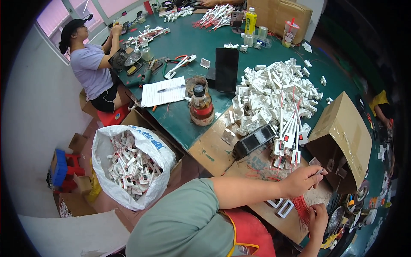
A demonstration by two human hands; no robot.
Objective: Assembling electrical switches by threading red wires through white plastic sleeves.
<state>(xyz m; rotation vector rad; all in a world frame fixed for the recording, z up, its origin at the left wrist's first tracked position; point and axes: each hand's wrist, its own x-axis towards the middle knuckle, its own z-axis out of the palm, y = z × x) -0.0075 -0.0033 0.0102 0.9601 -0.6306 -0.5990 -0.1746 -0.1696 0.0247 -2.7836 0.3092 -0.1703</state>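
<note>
My left hand (301,181) is held over the board at the right, fingers closed in a pinch on something too small to name. Lower down, my right hand (317,219) is curled with its fingertips at the edge of a bundle of thin red wires (301,210); what it grips, if anything, is hidden. White rectangular frames (285,208) lie beside the wires. Beyond my left hand, several white plastic housings with red switches (289,140) and red leads lie together. Behind them rises a large heap of white plastic parts (267,92).
An open cardboard box (346,132) stands right of my hands, with tools and tape near it. A black box-shaped device (255,141), a phone (226,68) and a dark bottle (201,105) stand further left. A white sack (160,165) holds assembled parts. Another person (92,64) sits across the table.
</note>
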